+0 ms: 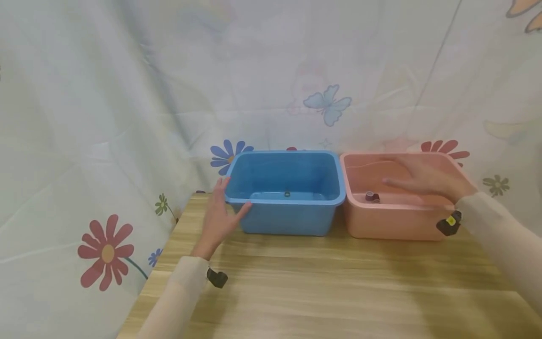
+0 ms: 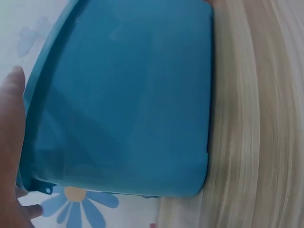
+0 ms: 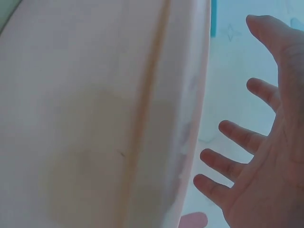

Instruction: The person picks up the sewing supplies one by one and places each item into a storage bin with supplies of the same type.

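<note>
In the head view a blue plastic bin (image 1: 288, 219) stands on the table, and my left hand (image 1: 219, 219) is at its left front corner. The thumb and fingers are spread about the rim there; whether they press on it I cannot tell. A small round greenish piece (image 1: 287, 194) lies on the blue bin's floor. Beside it stands a pink bin (image 1: 394, 221). Over that bin my right hand (image 1: 417, 176) hovers with its fingers spread and nothing in them. A small dark item with a pale round end (image 1: 371, 197) lies inside the pink bin.
The wooden table (image 1: 313, 292) spreads in front of both bins. Behind and to the left hangs a pale curtain (image 1: 262, 84) printed with flowers and butterflies. The two bins stand side by side, their rims nearly touching.
</note>
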### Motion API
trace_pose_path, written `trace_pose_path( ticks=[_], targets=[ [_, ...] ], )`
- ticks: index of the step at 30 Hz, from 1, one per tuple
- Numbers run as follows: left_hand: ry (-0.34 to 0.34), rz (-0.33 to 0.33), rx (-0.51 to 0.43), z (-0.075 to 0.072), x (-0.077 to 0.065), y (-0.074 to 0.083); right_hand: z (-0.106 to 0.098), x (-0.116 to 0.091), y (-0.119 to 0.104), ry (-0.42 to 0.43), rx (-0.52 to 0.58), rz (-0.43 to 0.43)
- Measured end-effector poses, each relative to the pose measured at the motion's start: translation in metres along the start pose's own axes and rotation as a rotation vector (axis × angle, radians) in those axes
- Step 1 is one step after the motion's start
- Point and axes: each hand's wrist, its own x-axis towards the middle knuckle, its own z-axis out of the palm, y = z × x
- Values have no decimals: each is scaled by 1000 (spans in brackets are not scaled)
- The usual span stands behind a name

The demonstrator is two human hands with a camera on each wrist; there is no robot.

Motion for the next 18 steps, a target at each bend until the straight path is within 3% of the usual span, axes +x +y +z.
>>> trace_pose_path(
  ticks=[4,10,13,18],
  targets=[
    [38,113,206,-1,-1,3,4,-7,-10,36,-66,-10],
    [43,157,291,-2,-3,10,9,-20,-27,160,-176,-86],
    [37,173,313,-3,-5,13,15,-22,-36,179,-64,-83],
    [29,180,354,-4,-9,19,25,-30,-52,114,129,-36]
  ],
)
